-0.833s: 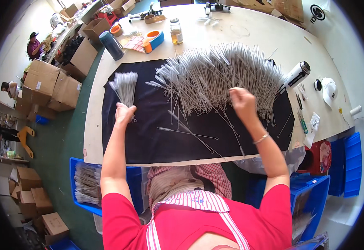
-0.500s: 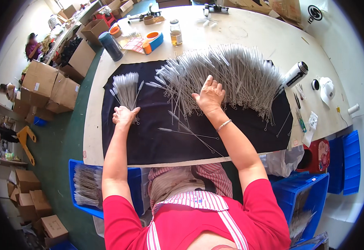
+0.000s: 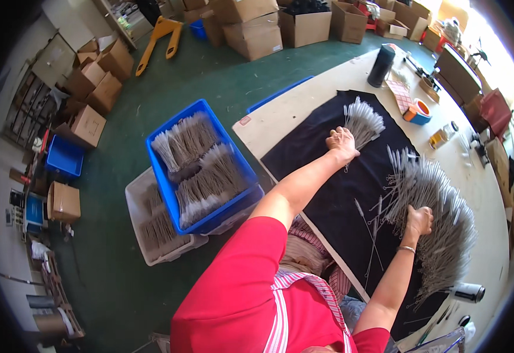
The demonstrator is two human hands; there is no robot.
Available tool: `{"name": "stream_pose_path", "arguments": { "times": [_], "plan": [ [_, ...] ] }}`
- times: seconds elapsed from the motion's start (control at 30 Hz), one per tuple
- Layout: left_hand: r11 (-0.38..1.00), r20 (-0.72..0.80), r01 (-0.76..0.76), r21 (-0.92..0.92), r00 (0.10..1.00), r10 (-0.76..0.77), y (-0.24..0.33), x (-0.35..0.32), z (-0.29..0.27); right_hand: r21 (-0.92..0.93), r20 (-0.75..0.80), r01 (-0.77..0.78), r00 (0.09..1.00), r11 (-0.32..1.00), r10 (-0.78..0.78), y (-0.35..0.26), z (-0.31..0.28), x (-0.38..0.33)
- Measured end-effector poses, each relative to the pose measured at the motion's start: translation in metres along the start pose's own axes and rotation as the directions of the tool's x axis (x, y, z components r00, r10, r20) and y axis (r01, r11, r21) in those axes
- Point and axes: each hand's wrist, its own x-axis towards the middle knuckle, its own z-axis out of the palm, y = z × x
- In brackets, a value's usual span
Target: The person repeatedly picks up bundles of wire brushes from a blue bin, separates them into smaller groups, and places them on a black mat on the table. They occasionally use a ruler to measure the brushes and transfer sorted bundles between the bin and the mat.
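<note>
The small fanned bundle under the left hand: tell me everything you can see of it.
The small bundle is a bunch of thin, pale grey rod-like pieces, gathered at the near end and fanning out at the far end. It lies flat on the black cloth covering the table. The left hand grips its gathered end. It sits apart from the big pile.

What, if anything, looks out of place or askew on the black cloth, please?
A few loose rods lie crossed and scattered on the black cloth, apart from the big fanned pile under the right hand and the tidy bundle by the left hand.
</note>
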Motion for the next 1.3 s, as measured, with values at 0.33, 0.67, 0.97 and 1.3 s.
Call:
{"name": "stream_pose_path", "arguments": {
  "times": [0.33, 0.67, 0.97, 1.3],
  "plan": [
    [0.948, -0.287, -0.316, 0.045, 0.905, 0.315, 0.051, -0.042, -0.008, -0.038, -0.134, 0.081, 0.987, 0.996, -0.086, -0.016, 0.003, -0.006],
    [0.644, 0.321, -0.221, -0.733, 0.722, 0.613, 0.135, -0.079, 0.046, 0.196, -0.075, 0.172, 0.984, 0.965, -0.160, -0.001, -0.008, -0.002],
    [0.353, 0.476, 0.322, -0.878, 0.655, 0.587, 0.185, -0.096, 0.066, 0.061, -0.354, 0.256, 0.909, 0.965, -0.219, 0.010, 0.001, -0.013],
    [0.003, 0.566, 0.625, -0.781, 0.704, 0.428, 0.163, -0.063, 0.077, 0.396, -0.116, 0.580, 0.801, 0.712, -0.588, 0.018, -0.048, -0.033]
  ]
}}
